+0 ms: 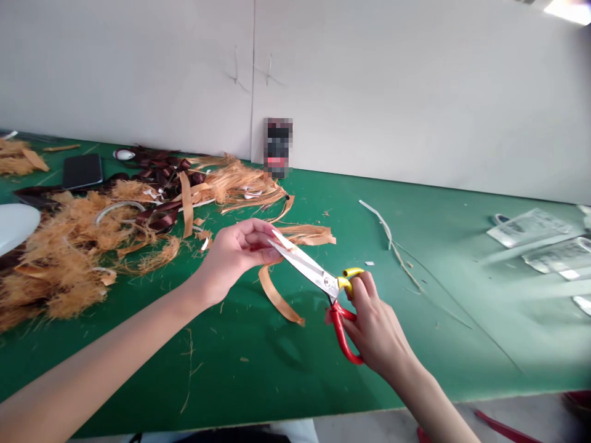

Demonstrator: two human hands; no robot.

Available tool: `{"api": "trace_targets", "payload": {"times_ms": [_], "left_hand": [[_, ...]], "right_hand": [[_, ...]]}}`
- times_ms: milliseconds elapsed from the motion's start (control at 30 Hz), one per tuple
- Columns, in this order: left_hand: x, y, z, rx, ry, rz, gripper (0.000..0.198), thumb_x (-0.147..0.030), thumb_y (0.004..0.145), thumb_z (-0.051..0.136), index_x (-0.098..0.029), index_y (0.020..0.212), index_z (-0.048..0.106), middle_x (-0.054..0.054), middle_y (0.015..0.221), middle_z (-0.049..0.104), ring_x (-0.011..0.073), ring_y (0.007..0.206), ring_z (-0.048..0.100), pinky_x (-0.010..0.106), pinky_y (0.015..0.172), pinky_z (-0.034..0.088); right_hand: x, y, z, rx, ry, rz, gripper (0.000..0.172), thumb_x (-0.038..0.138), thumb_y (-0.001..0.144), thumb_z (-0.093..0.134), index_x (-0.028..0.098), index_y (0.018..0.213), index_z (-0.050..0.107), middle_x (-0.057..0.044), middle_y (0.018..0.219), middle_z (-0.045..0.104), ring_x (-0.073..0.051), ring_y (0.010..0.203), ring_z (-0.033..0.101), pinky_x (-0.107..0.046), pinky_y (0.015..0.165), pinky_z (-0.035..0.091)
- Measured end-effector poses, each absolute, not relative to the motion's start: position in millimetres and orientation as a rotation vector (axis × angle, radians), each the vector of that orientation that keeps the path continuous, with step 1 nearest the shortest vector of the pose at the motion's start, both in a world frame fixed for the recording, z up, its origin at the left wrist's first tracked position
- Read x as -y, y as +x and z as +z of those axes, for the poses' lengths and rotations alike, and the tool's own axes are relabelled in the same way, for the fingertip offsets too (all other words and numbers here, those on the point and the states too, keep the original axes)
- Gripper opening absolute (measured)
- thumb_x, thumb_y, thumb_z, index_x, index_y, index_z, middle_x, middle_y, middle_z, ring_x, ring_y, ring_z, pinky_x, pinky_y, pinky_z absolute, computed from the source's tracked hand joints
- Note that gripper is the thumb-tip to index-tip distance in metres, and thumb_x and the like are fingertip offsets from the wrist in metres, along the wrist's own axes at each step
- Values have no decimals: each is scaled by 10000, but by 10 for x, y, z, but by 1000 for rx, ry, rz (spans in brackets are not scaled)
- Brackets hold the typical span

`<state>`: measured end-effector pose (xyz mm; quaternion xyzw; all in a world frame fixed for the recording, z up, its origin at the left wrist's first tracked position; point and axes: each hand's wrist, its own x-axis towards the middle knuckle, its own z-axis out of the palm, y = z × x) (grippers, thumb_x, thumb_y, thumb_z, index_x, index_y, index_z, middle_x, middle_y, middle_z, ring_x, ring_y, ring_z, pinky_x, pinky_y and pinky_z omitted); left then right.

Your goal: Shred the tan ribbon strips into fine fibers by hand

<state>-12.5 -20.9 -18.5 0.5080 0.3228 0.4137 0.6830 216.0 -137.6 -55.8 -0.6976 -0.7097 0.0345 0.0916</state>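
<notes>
My left hand (pixel 237 255) pinches a tan ribbon (pixel 279 301), whose loose end curls down toward the table. Slit tan strands (pixel 309 235) stretch out to the right just past those fingertips; whether they belong to the same ribbon I cannot tell. In my right hand (pixel 378 326) is a pair of scissors (pixel 309 267) with one yellow and one red handle. Their blades are parted slightly, and the tips reach up to the left fingertips, beside the ribbon.
Frayed tan fibre (pixel 78 246) and dark brown ribbon (pixel 161 166) heap at the left, near a black phone-like slab (pixel 82 171) and a white round object (pixel 16 224). Clear plastic packets (pixel 530 227) lie at right. A pale wall (pixel 415 92) backs the green table (pixel 207 381).
</notes>
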Motion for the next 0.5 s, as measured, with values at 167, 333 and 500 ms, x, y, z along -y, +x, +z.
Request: {"api": "trace_targets", "payload": {"times_ms": [167, 333, 500], "left_hand": [[201, -118, -197, -720, 1123, 923, 222, -89, 668, 782, -184, 832, 667, -23, 768, 717, 126, 777, 692, 195, 707, 576], [199, -135, -216, -711, 1126, 904, 206, -102, 668, 789, -188, 817, 674, -25, 750, 714, 125, 746, 691, 199, 692, 569], [197, -129, -214, -699, 1133, 881, 199, -147, 689, 792, -197, 842, 675, -19, 784, 711, 121, 771, 683, 197, 712, 558]], "right_hand": [[1364, 2161, -552, 2110, -2073, 111, 186, 379, 894, 433, 236, 858, 320, -52, 940, 448, -99, 458, 364, -268, 407, 335], [1370, 2198, -603, 2112, -2064, 93, 178, 343, 886, 464, 239, 843, 325, -41, 921, 439, -100, 465, 360, -264, 414, 325], [1360, 2210, -638, 2084, -2039, 147, 156, 340, 891, 468, 237, 862, 355, -49, 956, 456, -113, 493, 394, -276, 447, 358]]}}
